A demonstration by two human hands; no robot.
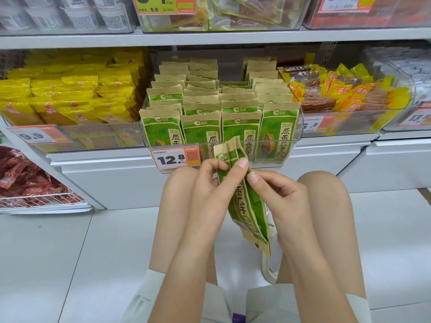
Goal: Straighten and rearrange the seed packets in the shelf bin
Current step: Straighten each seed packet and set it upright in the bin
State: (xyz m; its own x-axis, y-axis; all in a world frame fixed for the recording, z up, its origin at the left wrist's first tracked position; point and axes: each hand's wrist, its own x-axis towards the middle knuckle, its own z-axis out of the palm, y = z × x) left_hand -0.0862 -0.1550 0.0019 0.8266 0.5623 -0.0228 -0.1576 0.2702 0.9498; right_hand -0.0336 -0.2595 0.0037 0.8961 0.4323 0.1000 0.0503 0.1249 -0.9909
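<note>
A clear plastic shelf bin (298,127) holds several rows of green-and-tan seed packets (203,106) standing upright. In front of the bin, above my knees, I hold a small stack of the same packets (245,206), about three, fanned apart at the top. My left hand (210,190) grips the stack from the left, thumb and fingers curled round it. My right hand (277,194) pinches the stack's right edge with its fingertips.
A price tag reading 12.8 (175,157) hangs on the bin's front. Yellow packets (70,96) fill the bin to the left, orange-and-yellow snacks (342,89) the bin to the right. A red-snack wire basket (35,183) stands low at left. White floor lies below.
</note>
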